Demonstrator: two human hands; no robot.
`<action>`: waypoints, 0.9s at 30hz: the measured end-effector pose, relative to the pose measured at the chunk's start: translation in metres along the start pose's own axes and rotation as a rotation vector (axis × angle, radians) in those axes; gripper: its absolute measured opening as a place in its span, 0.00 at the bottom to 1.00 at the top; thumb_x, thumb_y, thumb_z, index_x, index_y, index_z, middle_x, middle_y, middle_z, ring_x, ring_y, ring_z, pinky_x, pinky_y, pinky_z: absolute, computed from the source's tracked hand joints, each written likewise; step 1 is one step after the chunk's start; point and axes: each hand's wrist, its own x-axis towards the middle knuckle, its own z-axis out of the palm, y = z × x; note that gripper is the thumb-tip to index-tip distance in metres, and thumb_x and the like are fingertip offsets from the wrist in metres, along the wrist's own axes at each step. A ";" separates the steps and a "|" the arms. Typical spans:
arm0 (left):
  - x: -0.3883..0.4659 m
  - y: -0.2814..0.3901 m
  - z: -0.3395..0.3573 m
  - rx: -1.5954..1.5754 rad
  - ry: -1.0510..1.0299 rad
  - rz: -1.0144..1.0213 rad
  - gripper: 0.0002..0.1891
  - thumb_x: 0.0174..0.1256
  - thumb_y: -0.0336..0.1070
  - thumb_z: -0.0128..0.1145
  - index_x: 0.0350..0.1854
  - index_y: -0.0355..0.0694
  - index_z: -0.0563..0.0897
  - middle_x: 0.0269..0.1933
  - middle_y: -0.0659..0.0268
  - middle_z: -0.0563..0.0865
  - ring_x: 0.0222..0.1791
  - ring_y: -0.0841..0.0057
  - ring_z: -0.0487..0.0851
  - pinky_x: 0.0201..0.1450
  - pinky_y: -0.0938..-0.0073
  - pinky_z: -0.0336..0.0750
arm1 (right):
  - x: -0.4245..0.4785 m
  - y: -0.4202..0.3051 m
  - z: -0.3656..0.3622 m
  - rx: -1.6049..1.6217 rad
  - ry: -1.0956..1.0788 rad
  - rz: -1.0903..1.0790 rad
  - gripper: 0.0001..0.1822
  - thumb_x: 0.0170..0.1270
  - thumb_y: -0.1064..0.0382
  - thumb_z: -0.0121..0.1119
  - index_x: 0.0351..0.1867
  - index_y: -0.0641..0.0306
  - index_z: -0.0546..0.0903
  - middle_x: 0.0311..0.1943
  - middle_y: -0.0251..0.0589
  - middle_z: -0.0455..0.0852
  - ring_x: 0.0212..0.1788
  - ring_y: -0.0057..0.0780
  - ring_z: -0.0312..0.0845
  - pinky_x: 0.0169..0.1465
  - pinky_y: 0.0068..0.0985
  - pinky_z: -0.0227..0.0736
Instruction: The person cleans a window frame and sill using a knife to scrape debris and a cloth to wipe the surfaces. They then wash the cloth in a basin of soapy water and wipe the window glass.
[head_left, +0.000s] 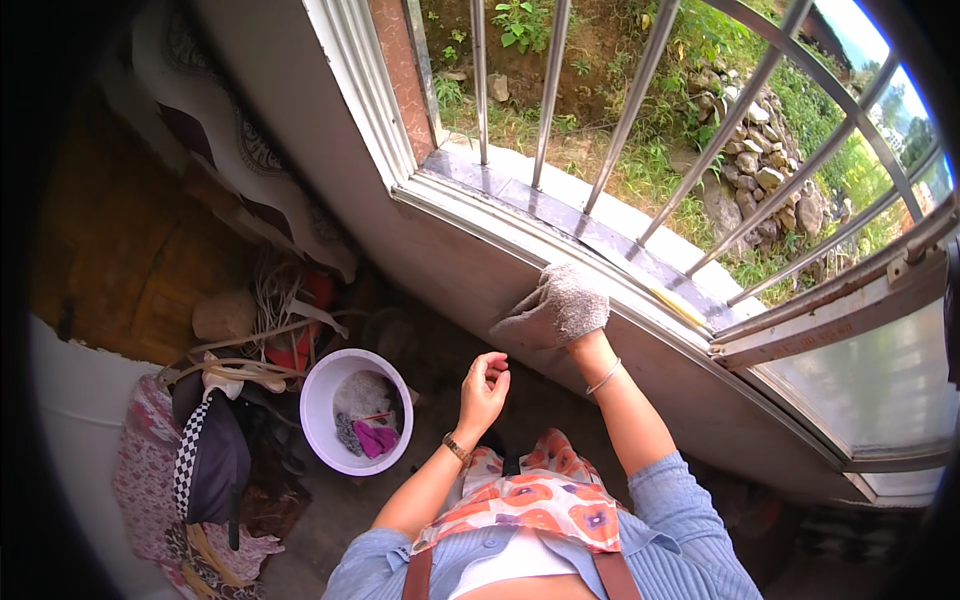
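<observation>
A grey terry cloth (568, 304) covers my right hand (559, 319), hiding its fingers. This hand presses the cloth against the window frame's lower sill (487, 234) and the wall just beneath it. My left hand (484, 388) hangs in front of me with its fingers loosely curled and nothing in them. To its left, a white plastic bucket (314, 442) holds foamy water. Inside lie a purple cloth (375, 439) and a dark grey one (347, 433), with a thin red item beside them.
Metal bars (626, 112) stand outside the window. A yellow strip (677, 306) lies along the outer ledge. At right is a glazed window sash (862, 375). Left of the bucket are a black-and-checked bag (214, 465), patterned fabric (146, 450) and tangled cords (274, 292). A patterned curtain (225, 120) hangs at upper left.
</observation>
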 end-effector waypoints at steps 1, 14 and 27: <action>0.012 0.006 -0.005 0.046 0.042 0.061 0.19 0.59 0.27 0.60 0.54 0.38 0.75 0.48 0.62 0.80 0.43 0.76 0.80 0.41 0.78 0.76 | 0.018 -0.017 -0.006 0.039 -0.103 -0.014 0.09 0.41 0.56 0.64 0.23 0.54 0.81 0.26 0.42 0.82 0.33 0.39 0.81 0.38 0.33 0.77; 0.163 -0.005 -0.035 0.220 0.330 0.251 0.34 0.55 0.27 0.63 0.65 0.34 0.64 0.59 0.49 0.73 0.60 0.53 0.73 0.61 0.62 0.69 | 0.144 -0.090 0.048 0.067 -0.342 -0.190 0.09 0.42 0.62 0.66 0.25 0.64 0.86 0.30 0.51 0.85 0.37 0.46 0.83 0.45 0.36 0.78; 0.219 -0.042 -0.098 0.053 0.429 0.183 0.24 0.62 0.32 0.59 0.58 0.30 0.69 0.55 0.50 0.75 0.56 0.63 0.75 0.60 0.67 0.67 | 0.226 -0.143 0.088 0.121 -0.401 -0.290 0.10 0.54 0.66 0.57 0.33 0.67 0.87 0.33 0.56 0.86 0.39 0.48 0.84 0.45 0.36 0.79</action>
